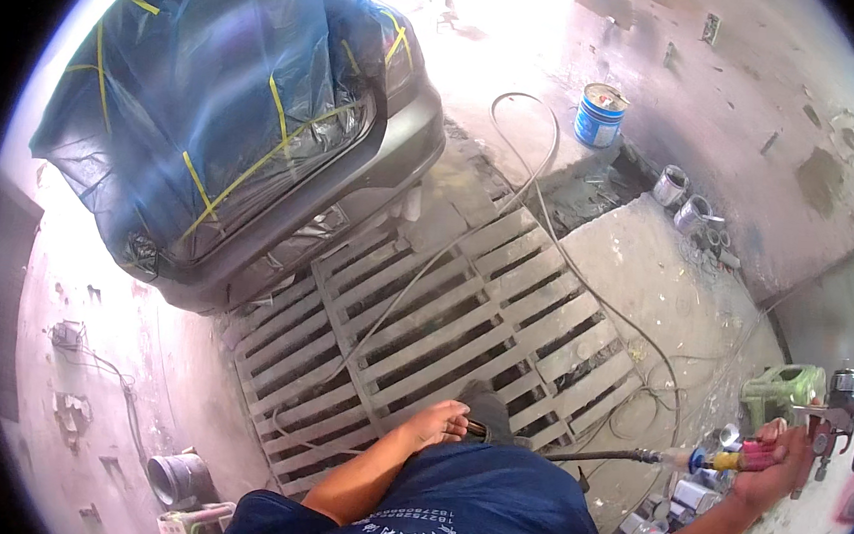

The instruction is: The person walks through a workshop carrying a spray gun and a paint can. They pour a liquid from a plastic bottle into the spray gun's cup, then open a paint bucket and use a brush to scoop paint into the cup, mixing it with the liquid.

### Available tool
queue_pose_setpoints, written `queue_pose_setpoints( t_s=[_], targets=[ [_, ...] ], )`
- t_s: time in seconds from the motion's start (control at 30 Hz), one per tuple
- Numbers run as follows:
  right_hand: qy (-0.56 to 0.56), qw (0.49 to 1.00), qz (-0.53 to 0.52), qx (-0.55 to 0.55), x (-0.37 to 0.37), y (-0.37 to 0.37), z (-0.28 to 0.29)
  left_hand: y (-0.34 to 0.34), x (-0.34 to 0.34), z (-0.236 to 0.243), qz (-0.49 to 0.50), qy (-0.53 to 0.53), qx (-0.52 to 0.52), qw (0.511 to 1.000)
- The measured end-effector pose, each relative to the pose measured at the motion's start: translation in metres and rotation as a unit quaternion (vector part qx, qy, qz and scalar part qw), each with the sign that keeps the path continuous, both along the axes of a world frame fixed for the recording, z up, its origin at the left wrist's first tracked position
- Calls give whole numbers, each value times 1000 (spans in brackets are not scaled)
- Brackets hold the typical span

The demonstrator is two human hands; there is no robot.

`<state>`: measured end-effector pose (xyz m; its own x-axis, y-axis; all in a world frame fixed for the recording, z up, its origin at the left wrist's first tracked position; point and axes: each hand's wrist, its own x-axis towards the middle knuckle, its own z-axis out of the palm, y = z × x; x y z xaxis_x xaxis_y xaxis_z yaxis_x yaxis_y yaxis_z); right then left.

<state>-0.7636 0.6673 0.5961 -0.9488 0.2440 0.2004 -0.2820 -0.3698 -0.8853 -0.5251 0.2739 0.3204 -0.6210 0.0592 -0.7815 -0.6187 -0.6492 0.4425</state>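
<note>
My right hand [776, 462], at the lower right, grips a spray gun [819, 435] with a red-and-yellow fitting [733, 459] and a dark hose [588, 456] running leftward from it. My left hand [435, 424] is in front of my body at the bottom middle, fingers curled beside a small dark object that I cannot make out. A car [399, 134] stands at the upper left, its rear masked in blue plastic sheeting [212, 69] with strips of yellow tape [193, 176], the grey bumper bare.
Slatted grating [421, 337] lies underfoot, crossed by looping hoses [570, 263]. A blue bucket [597, 125] and tins [670, 186] line the right wall [730, 110]. A green jerrycan [781, 393] and more cans [693, 497] are at the lower right, a metal pot [179, 480] at the lower left.
</note>
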Motion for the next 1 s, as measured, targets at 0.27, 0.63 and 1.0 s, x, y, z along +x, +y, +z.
queue_pose_setpoints(
  t_s=[0.27, 0.63, 1.0],
  targets=[
    [16, 995, -58, 82, -143, 7, 8, 22, -116, -44, 31, 13, 45, 998],
    [56, 980, -77, 173, -335, -2, 48, 16, -267, -69, -46, 9, -5, 999],
    [63, 974, 23, 218, -560, 71, 17, 68, -345, -49, 72, 20, 64, 995]
  ],
)
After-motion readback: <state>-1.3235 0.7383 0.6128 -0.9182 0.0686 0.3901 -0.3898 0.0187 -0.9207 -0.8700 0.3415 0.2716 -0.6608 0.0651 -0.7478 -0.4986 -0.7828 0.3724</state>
